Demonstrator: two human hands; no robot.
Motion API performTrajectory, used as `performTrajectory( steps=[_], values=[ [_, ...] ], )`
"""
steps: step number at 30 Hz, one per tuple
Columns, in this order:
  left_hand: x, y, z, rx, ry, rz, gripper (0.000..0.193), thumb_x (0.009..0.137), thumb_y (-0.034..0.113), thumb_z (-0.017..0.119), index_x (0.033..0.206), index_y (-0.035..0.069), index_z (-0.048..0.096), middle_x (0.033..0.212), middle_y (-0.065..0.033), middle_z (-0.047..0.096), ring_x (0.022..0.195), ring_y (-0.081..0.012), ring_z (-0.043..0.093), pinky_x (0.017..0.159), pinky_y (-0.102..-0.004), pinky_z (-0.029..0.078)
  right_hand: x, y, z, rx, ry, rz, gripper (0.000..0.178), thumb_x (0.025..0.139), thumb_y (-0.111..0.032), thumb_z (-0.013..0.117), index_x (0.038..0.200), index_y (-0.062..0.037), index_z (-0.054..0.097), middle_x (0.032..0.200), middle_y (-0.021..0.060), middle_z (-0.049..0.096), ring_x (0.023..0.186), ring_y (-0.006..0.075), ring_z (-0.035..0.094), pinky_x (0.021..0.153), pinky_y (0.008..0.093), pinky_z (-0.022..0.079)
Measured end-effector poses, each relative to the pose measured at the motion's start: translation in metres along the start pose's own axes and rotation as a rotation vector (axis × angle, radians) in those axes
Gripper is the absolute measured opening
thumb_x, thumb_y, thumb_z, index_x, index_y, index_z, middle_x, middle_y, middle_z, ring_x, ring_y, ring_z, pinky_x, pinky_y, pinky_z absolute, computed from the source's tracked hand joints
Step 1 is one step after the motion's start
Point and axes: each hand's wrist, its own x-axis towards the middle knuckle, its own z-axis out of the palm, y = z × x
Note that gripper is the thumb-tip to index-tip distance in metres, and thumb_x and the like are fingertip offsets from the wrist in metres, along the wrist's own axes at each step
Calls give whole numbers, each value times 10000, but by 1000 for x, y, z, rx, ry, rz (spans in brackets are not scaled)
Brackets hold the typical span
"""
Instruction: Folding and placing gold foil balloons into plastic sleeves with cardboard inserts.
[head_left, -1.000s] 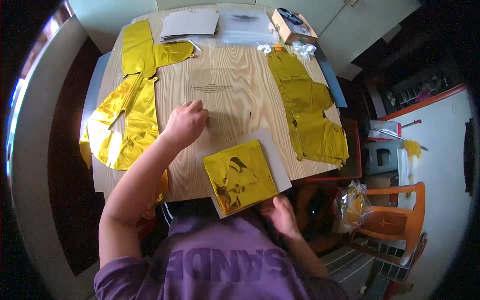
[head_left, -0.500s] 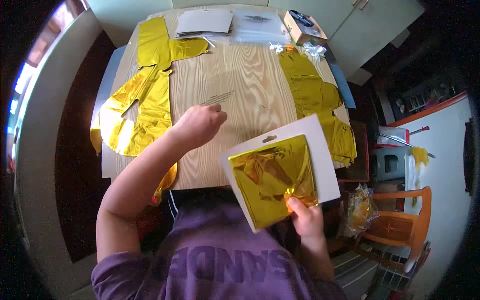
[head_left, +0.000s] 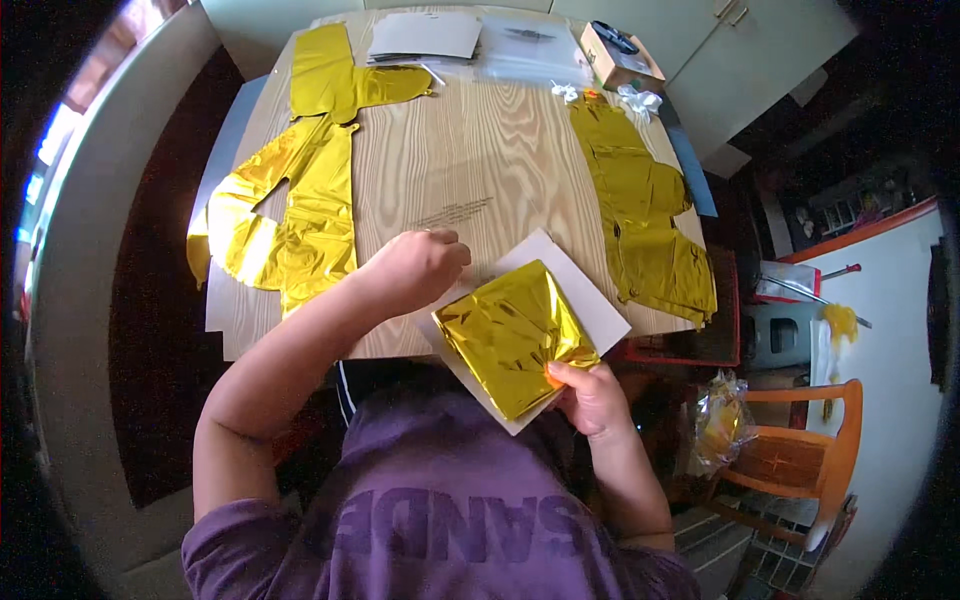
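My right hand point(head_left: 592, 397) grips a folded gold foil balloon point(head_left: 510, 335) together with the pale backing card point(head_left: 585, 290) under it. The thumb presses on the foil near an orange bit at its lower right corner, and the other fingers are hidden behind. My left hand point(head_left: 425, 265) is closed over the near part of the table, left of the card. Just beyond its knuckles is a clear plastic bag point(head_left: 452, 212) with small dark print. This hand seems to pinch the bag, though the fingertips are hidden.
Flattened gold foil balloons lie along the table's left side point(head_left: 320, 190) and right side point(head_left: 640, 200). At the far edge are a stack of pale cards point(head_left: 425, 35), clear plastic bags point(head_left: 530, 55) and an open cardboard box point(head_left: 620, 60). A wooden chair point(head_left: 800, 450) stands at right.
My right hand has brought the balloon and card left and turned them, so the card now overlaps the table's near edge. My left hand and the clear bag have come slightly nearer me.
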Motion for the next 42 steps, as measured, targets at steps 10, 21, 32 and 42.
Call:
performTrajectory(
  steps=[10, 21, 32, 42],
  values=[
    [9, 21, -7, -36, -70, 19, 179, 839, 198, 683, 861, 28, 630, 832, -137, 623, 746, -352, 653, 693, -446, 551, 3, 44, 31, -250, 104, -232, 342, 963, -99, 638, 1280, -2, 555, 1114, 105, 668, 915, 211, 697, 673, 338, 615],
    [6, 38, -2, 152, 57, 77, 199, 827, 191, 659, 922, 44, 567, 822, -111, 578, 697, -320, 651, 585, -441, 546, -6, 23, 49, -165, -86, -129, 362, 974, -134, 634, 1302, -19, 529, 1135, 87, 650, 926, 193, 681, 640, 325, 622],
    [-22, 41, -5, 205, 305, 116, 306, 740, 183, 690, 1028, 81, 675, 935, -62, 601, 883, -258, 592, 784, -406, 460, -12, 30, 64, -167, -136, -131, 329, 994, -128, 595, 1295, -8, 532, 1138, 84, 638, 903, 179, 668, 658, 313, 610],
    [-23, 56, -8, 248, 185, 330, 290, 757, 228, 610, 998, 73, 647, 890, -51, 521, 844, -224, 555, 719, -370, 439, -3, 43, 61, -154, -103, -141, 298, 990, -117, 614, 1256, 4, 557, 1140, 88, 659, 952, 194, 666, 770, 324, 575]
  ],
)
